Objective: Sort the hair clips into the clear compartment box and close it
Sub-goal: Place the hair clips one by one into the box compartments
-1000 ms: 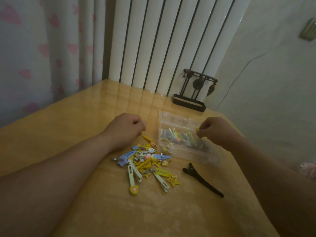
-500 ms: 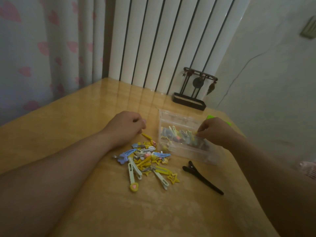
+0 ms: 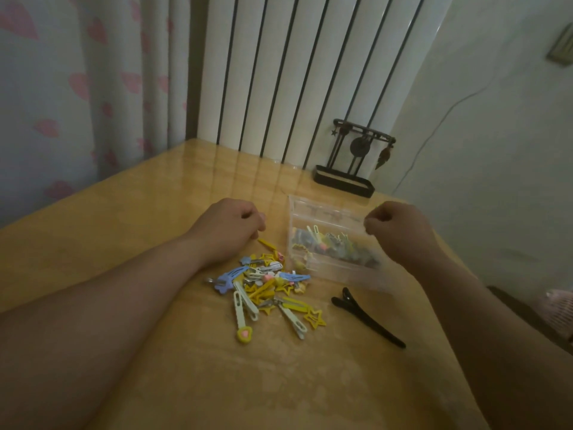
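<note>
A pile of small hair clips (image 3: 266,283), yellow, blue and pale green, lies in the middle of the wooden table. To its right stands the clear compartment box (image 3: 335,273), open, with several clips (image 3: 328,246) in its middle row. A long black clip (image 3: 367,318) lies in front of the box. My left hand (image 3: 228,226) rests curled at the pile's far edge, just above a yellow clip. My right hand (image 3: 400,232) hovers as a closed fist over the box's right side. Nothing shows between its fingers.
A dark metal ornament stand (image 3: 348,169) sits at the table's back edge behind the box. White vertical slats and a heart-print curtain (image 3: 62,88) rise behind the table. The table's right edge runs close past the box, with a pink object (image 3: 561,308) beyond it.
My right hand has drawn back a little over the box, and the small yellow-green clip seen at its fingertips is no longer visible. My left hand has barely moved.
</note>
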Demonstrator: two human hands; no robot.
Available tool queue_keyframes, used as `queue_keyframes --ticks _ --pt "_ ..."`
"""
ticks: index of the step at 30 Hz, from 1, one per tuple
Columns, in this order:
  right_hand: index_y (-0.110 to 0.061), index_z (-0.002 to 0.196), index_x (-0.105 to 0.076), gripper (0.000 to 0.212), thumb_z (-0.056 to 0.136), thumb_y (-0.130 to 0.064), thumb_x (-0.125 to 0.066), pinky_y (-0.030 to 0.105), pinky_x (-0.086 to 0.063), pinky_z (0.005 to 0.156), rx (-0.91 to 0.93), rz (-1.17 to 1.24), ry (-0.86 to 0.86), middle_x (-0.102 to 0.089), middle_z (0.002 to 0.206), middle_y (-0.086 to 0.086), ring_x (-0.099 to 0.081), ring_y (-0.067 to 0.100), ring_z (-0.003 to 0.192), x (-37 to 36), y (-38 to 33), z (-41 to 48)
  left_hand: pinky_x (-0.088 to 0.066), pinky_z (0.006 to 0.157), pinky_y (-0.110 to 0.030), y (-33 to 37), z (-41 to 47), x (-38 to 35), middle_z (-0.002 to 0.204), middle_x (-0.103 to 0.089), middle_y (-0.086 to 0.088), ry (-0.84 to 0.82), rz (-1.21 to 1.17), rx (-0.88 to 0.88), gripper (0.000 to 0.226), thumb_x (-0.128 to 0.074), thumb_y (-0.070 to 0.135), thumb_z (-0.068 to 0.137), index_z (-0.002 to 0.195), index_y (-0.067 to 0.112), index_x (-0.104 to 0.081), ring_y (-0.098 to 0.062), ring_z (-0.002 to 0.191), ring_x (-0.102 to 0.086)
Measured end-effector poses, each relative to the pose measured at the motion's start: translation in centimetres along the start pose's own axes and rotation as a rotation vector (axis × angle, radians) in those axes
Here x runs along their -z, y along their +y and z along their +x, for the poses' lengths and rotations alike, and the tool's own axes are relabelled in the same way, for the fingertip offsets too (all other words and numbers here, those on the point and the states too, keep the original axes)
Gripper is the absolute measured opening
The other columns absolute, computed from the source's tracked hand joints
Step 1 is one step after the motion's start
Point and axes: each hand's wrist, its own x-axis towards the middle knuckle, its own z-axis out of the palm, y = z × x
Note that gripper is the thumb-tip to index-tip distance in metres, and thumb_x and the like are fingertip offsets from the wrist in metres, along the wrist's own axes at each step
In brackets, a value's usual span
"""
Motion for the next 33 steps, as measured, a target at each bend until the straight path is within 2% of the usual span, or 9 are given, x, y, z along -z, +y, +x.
queue_keyframes --ticks 4,8,13,16,19,22,24,29,33 --pt "-0.024 0.097 -0.072 0.006 0.098 -0.023 -0.066 0.022 -0.050 0.069 0.102 0.235 0.112 -0.071 0.089 -0.009 -0.065 0.005 0.084 0.4 -2.7 -4.0 -0.052 0.078 -0.030 -0.1 -0.1 0.0 0.078 -0.078 0.008 0.002 0.013 0.007 0.029 -0.061 0.036 0.103 0.084 0.023 -0.078 -0.009 0.081 -0.070" --pt "-0.030 0.100 -0.073 0.007 0.099 -0.024 -0.068 0.023 -0.055 0.071 0.229 0.306 -0.006 -0.072 0.089 -0.012 -0.066 0.002 0.084 0.0 -5.2 -7.5 -0.046 0.072 -0.028 0.0 -0.2 0.1 0.076 -0.077 0.008 0.001 0.043 -0.014 0.029 -0.061 0.033 0.103 0.083 0.022 -0.078 0.007 0.072 -0.063" --pt "-0.034 0.104 -0.075 0.010 0.099 -0.032 -0.067 0.024 -0.054 0.066 0.361 0.128 -0.195 -0.068 0.085 -0.018 -0.062 0.002 0.082 -0.9 -6.3 -10.1 -0.056 0.083 -0.039 0.1 -0.5 0.2 0.078 -0.077 0.009 -0.008 0.060 -0.014 0.029 -0.061 0.034 0.103 0.082 0.024 -0.078 -0.017 0.082 -0.071" --pt "-0.038 0.115 -0.073 0.018 0.101 -0.042 -0.062 0.033 -0.055 0.072 0.439 -0.051 -0.278 -0.072 0.090 -0.015 -0.063 0.005 0.081 -1.5 -6.6 -10.7 -0.057 0.087 -0.041 0.2 -0.6 0.3 0.078 -0.077 0.009 -0.010 0.067 -0.015 0.029 -0.061 0.035 0.102 0.082 0.023 -0.079 -0.017 0.083 -0.071" --pt "-0.041 0.130 -0.067 0.031 0.101 -0.047 -0.057 0.028 -0.050 0.072 0.488 -0.195 -0.309 -0.075 0.105 -0.012 -0.067 0.009 0.094 -2.2 -6.8 -10.7 -0.056 0.088 -0.040 0.3 -0.6 0.3 0.079 -0.077 0.008 -0.010 0.073 -0.020 0.028 -0.061 0.034 0.103 0.084 0.022 -0.079 -0.016 0.085 -0.071" --pt "-0.042 0.134 -0.064 0.035 0.101 -0.046 -0.054 0.030 -0.051 0.079 0.506 -0.248 -0.325 -0.074 0.117 -0.011 -0.068 0.014 0.106 -2.7 -7.0 -10.8 -0.054 0.087 -0.038 0.4 -0.7 0.3 0.079 -0.078 0.006 -0.014 0.067 -0.027 0.028 -0.061 0.031 0.103 0.084 0.021 -0.079 -0.014 0.084 -0.070" --pt "-0.042 0.133 -0.065 0.033 0.102 -0.046 -0.053 0.030 -0.050 0.079 0.499 -0.251 -0.337 -0.074 0.119 -0.011 -0.067 0.014 0.108 -2.8 -7.1 -10.9 -0.053 0.084 -0.035 0.4 -0.7 0.3 0.079 -0.078 0.006 -0.014 0.065 -0.036 0.027 -0.061 0.031 0.103 0.084 0.021 -0.079 -0.013 0.083 -0.070" --pt "-0.038 0.120 -0.068 0.023 0.102 -0.044 -0.055 0.030 -0.038 0.067 0.501 -0.277 -0.330 -0.073 0.105 -0.010 -0.064 0.013 0.098 -2.3 -7.2 -11.0 -0.051 0.079 -0.031 0.5 -0.7 0.2 0.079 -0.078 0.007 -0.011 0.068 -0.032 0.027 -0.062 0.031 0.103 0.085 0.023 -0.079 -0.009 0.082 -0.070" --pt "-0.033 0.108 -0.070 0.020 0.101 -0.042 -0.053 0.033 -0.049 0.069 0.527 -0.289 -0.296 -0.070 0.101 -0.009 -0.064 0.015 0.095 -2.5 -7.2 -11.0 -0.051 0.079 -0.030 0.5 -0.7 0.2 0.078 -0.078 0.008 -0.007 0.057 -0.032 0.027 -0.063 0.030 0.102 0.083 0.022 -0.079 -0.009 0.080 -0.069"
